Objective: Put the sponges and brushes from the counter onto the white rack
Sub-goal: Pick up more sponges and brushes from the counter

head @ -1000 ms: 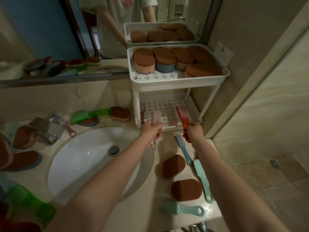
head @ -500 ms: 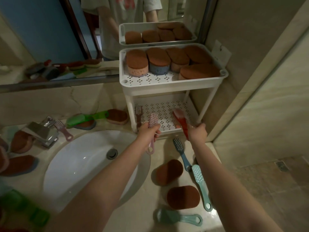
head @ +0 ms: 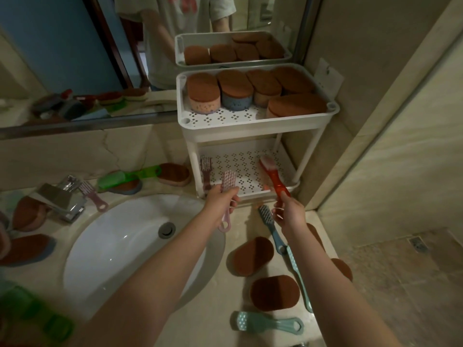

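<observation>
- Rack [head: 253, 125]: white, two perforated shelves, directly ahead of both hands.
- Left hand [head: 221, 201]: fingers curled round the middle of a pink brush [head: 228, 180]. The bristle head rises beyond the knuckles at the lower shelf's front edge, and the looped end hangs below the hand.
- Right hand [head: 290, 214]: fingertips pinch the handle end of a red brush [head: 274, 180]. Its head reaches past the hand into the lower shelf; whether it touches the shelf cannot be told.
- Mauve brush [head: 206, 171]: lies on the lower shelf, just beyond the left hand.
- Shelved sponges [head: 233, 91]: brown-topped, filling the upper shelf, above and beyond both hands.
- Blue brush [head: 269, 222]: on the counter between the wrists, just beside the right hand.
- Teal brush [head: 299, 281]: on the counter along the right forearm's inner side.
- Loose sponges [head: 250, 255]: two, flat on the counter between the forearms.
- Mint brush [head: 268, 323]: nearest the elbows, behind the loose sponges.
- Sink [head: 120, 246]: beneath the left forearm.
- Green brush [head: 127, 175]: on the counter, well to the left of the left hand.
</observation>
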### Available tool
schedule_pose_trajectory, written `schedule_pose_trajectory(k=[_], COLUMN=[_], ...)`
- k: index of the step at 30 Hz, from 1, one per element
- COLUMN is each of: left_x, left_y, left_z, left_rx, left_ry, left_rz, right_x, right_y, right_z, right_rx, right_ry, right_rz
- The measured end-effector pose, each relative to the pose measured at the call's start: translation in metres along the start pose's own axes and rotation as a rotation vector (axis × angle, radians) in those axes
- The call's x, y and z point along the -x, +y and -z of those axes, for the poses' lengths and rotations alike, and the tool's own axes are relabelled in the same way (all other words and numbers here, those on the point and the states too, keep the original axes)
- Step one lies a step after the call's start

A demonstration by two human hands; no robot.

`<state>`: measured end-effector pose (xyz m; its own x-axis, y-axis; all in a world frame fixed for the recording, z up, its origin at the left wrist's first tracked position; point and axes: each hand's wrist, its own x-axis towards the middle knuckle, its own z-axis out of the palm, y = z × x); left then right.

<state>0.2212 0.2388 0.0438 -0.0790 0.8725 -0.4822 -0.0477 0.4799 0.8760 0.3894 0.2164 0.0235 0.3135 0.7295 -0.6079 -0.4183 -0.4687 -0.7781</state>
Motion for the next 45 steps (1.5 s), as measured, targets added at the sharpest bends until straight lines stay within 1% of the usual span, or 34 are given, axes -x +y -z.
schedule_pose_trajectory(k=[3,9,12,19,22,23,24,26,29,30,32,35,36,38,40,42,45], left_x=[0.0,0.001,0.001,0.0,0.001,0.001,0.002,0.005,0.006,0.006,0.007,0.007,0.006,0.007,0.011,0.014,0.018], left_y=[0.003,0.002,0.002,-0.001,0.001,0.003,0.006,0.015,0.027,0.031,0.037,0.041,0.041,0.039,0.032,0.022,0.016], left_z=[0.002,0.007,0.01,0.016,0.016,0.016,0.015,0.013,0.008,0.007,0.004,0.002,0.004,0.01,0.021,0.038,0.064], left_rx=[-0.005,0.002,0.01,0.03,0.054,0.079,0.119,0.173,0.19,0.208,0.239,0.219,0.18,-0.012,-0.236,-0.392,-0.426], left_ry=[0.002,0.021,0.007,0.03,0.041,0.041,0.036,0.006,-0.028,-0.039,-0.06,-0.083,-0.092,-0.099,-0.077,-0.054,0.01], left_rz=[-0.002,0.009,0.017,0.01,0.045,0.066,0.082,0.071,-0.021,-0.052,-0.103,-0.125,-0.121,-0.094,-0.083,-0.11,-0.107], right_x=[-0.017,-0.046,-0.053,-0.056,-0.043,-0.036,-0.027,-0.008,0.015,0.02,0.026,0.027,0.027,0.021,0.009,-0.007,-0.028], right_y=[-0.015,-0.034,-0.034,-0.035,-0.034,-0.033,-0.032,-0.03,-0.024,-0.021,-0.015,-0.007,-0.006,-0.007,-0.012,-0.014,-0.009], right_z=[-0.009,-0.014,-0.015,-0.012,-0.015,-0.018,-0.022,-0.029,-0.034,-0.035,-0.038,-0.042,-0.044,-0.048,-0.059,-0.075,-0.101], right_rx=[0.041,0.252,0.329,0.289,0.336,0.356,0.374,0.446,0.629,0.673,0.664,0.502,0.475,0.473,0.574,0.776,1.021], right_ry=[0.037,0.158,0.168,0.16,0.17,0.137,0.065,-0.151,-0.455,-0.521,-0.565,-0.545,-0.532,-0.453,-0.312,-0.202,-0.162], right_rz=[-0.01,0.038,0.036,0.033,0.109,0.138,0.16,0.187,0.206,0.223,0.272,0.292,0.287,0.284,0.317,0.387,0.409])
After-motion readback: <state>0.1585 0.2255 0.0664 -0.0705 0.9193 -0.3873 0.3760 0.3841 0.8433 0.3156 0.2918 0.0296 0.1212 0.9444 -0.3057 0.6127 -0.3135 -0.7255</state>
